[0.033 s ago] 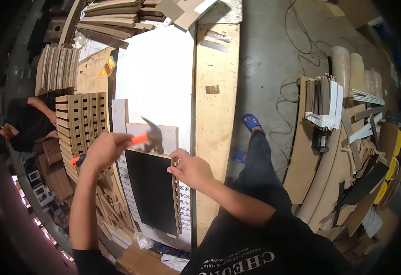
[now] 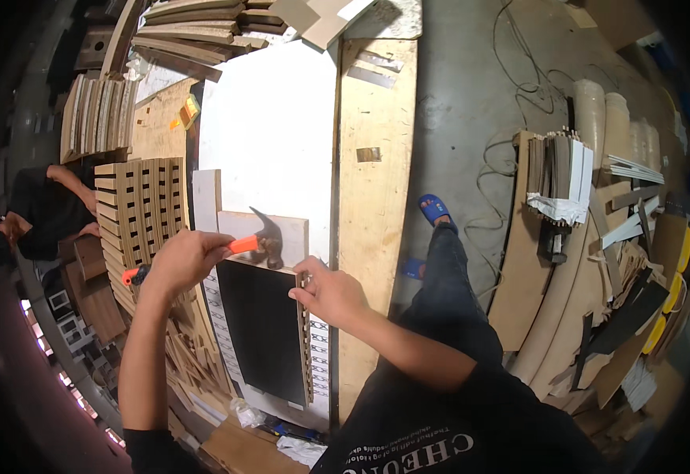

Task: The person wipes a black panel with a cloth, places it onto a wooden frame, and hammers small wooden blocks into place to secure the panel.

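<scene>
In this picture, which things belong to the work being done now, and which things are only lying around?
Apparently in the job:
Hammer, held in the left grip
Black panel, its corner at the right grip

Apparently just lying about:
Pale rolls, right side
Bundled strips near the rolls
Stacked boards, upper left

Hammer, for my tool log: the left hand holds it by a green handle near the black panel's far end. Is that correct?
The handle is orange, not green, as the head view shows; the left hand does hold the hammer near the black panel's far end.
</scene>
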A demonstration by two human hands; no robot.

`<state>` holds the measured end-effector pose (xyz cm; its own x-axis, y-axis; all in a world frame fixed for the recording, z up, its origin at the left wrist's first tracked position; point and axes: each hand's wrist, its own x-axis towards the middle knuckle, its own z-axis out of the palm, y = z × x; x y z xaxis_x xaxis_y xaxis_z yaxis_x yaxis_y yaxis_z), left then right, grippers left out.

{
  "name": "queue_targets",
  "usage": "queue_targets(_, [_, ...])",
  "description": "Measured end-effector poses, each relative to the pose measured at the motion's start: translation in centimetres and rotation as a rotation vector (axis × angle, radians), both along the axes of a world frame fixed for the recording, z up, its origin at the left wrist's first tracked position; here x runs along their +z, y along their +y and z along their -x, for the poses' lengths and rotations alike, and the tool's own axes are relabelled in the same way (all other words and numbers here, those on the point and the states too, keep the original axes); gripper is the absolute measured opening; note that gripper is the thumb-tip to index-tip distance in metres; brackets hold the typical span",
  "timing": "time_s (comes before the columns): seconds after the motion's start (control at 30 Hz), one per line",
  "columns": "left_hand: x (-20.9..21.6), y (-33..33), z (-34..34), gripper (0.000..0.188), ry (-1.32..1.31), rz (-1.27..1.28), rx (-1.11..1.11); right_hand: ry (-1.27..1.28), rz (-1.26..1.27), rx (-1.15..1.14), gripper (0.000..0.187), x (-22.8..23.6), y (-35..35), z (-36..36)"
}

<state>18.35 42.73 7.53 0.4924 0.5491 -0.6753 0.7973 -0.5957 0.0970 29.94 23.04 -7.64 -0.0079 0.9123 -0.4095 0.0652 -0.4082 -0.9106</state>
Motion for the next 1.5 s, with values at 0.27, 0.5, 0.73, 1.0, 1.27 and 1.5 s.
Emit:
queue_targets(0.27, [-0.9,1.6,-2.1,0.022,0.035,0.167,-0.030,0.089,-0.056,-0.008,0.035,-0.4,0.6,-0.4])
queue_targets(0.5, [-0.4,3.2,-2.0,0.023,0.074,0.166,-0.021,0.118,-0.018,0.008,0.031,0.1,1.0,-0.7])
queue_targets(0.73, [0.1,5.1,-0.8,0.021,0.091,0.089,0.166,0.071,-0.045,-0.034,0.034,-0.4,0.9,-0.2])
queue_targets(1.0, [0.0,5.9,1.2,0.021,0.059,-0.008,0.177,-0.174,-0.083,0.223,0.034,0.3,2.2,-1.3])
queue_targets(1.27, [0.5,6.9,1.5,0.020,0.159,0.013,0.098,-0.057,-0.002,0.127,0.028,-0.5,2.1,-0.5])
queue_targets(1.5, [0.6,6.7,1.4,0.020,0.251,0.066,0.022,0.058,0.055,0.177,0.030,-0.3,2.6,-1.1])
